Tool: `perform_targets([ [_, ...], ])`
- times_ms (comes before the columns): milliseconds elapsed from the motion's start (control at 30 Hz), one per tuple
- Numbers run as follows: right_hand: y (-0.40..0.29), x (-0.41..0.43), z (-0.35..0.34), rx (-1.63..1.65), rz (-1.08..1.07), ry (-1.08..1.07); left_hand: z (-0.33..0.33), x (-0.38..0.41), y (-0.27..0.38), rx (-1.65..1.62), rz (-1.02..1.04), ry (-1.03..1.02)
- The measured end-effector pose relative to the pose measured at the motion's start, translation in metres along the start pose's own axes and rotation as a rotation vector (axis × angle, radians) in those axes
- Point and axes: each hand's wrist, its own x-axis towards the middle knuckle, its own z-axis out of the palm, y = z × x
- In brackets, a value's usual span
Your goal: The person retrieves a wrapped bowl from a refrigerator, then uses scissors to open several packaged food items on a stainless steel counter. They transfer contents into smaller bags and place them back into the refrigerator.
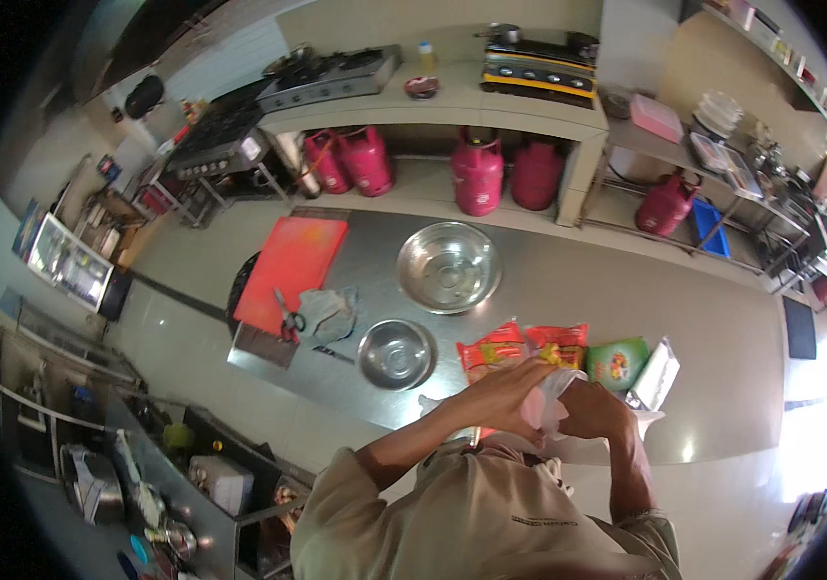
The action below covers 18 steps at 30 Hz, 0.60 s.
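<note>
My left hand [513,400] grips a thin whitish plastic bag [554,406] with something pink in or behind it, close to my body at the table's near edge. My right hand [593,410] is at the bag's other side, its fingers partly hidden by the plastic. Just beyond my hands lie a red and yellow packet [493,351], a second red packet [562,339], a green packet [616,362] and a white packet [654,378]. To their left stand a small steel bowl [396,355] and, farther off, a larger steel bowl [449,267].
A red cutting board [290,268] lies at the steel table's left end, with scissors [287,316], a grey cloth [328,315] and a knife [333,354] by it. Beyond the table, a counter [442,109] bears stoves, above pink gas cylinders [477,174].
</note>
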Motion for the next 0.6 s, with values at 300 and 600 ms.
perform_targets([
  [300,-0.023,-0.004,-0.051,0.390,0.039,0.514,-0.008,0.011,-0.036,-0.105,-0.117,0.185],
  [600,0.034,0.063,0.020,-0.234,0.050,0.117,0.004,0.025,-0.034,0.258,0.104,0.308],
])
